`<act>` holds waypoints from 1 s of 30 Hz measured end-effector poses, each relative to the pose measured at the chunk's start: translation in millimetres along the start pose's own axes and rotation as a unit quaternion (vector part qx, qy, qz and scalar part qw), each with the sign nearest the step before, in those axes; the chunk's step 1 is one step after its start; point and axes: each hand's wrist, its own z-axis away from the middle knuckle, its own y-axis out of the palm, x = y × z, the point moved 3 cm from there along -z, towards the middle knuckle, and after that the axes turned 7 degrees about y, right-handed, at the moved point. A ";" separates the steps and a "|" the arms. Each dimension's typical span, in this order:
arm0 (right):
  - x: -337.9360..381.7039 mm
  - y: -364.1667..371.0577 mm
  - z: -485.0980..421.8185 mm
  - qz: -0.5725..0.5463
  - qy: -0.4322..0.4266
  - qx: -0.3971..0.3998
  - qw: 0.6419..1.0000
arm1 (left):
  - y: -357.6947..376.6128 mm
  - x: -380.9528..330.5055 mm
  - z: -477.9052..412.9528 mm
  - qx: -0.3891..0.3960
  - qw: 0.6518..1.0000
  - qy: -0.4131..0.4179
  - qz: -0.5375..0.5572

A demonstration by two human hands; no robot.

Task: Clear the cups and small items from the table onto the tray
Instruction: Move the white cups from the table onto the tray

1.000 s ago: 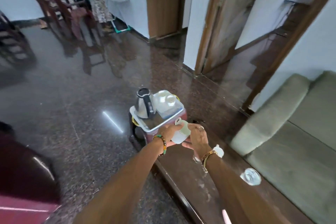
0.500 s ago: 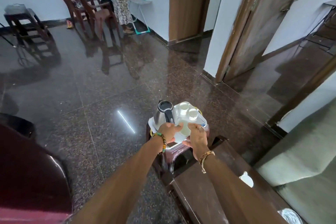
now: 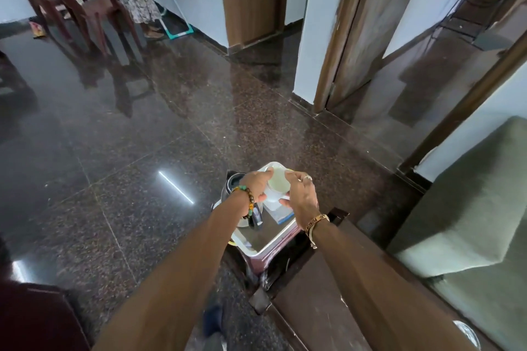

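Kettle [image 3: 232,181] on left of tray [image 3: 271,246]; bare tray floor at near corner.

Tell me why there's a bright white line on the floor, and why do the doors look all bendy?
In the head view, the white streak is glare, probably a light mirrored in the shiny floor, which mirrors the chairs too; the door frame leans because the wide-angle lens bends the edges; the cup between the left hand and right hand looks washed out.
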 end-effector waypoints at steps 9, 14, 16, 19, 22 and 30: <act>16.9 69.2 -74.2 -0.023 0.016 -0.051 0.998 | -28.5 -30.5 -113.6 0.092 0.989 0.019 -0.116; 14.9 107.4 -119.7 -0.047 0.015 -0.101 0.994 | -47.5 -38.8 -168.8 0.122 0.989 -0.004 -0.082; 13.6 116.5 -137.0 -0.023 0.028 -0.106 0.994 | -50.5 -36.4 -186.1 0.128 0.989 -0.013 -0.068; 2.1 124.0 -164.9 -0.019 0.048 -0.112 0.992 | -53.2 -28.2 -208.9 0.136 0.988 -0.029 -0.061; -15.8 125.0 -192.9 -0.024 0.081 -0.082 0.993 | -55.5 -12.1 -229.6 0.139 0.987 -0.053 -0.052; -64.6 115.1 -245.2 0.000 0.150 -0.033 0.988 | -51.9 51.2 -282.7 0.135 0.979 -0.087 -0.129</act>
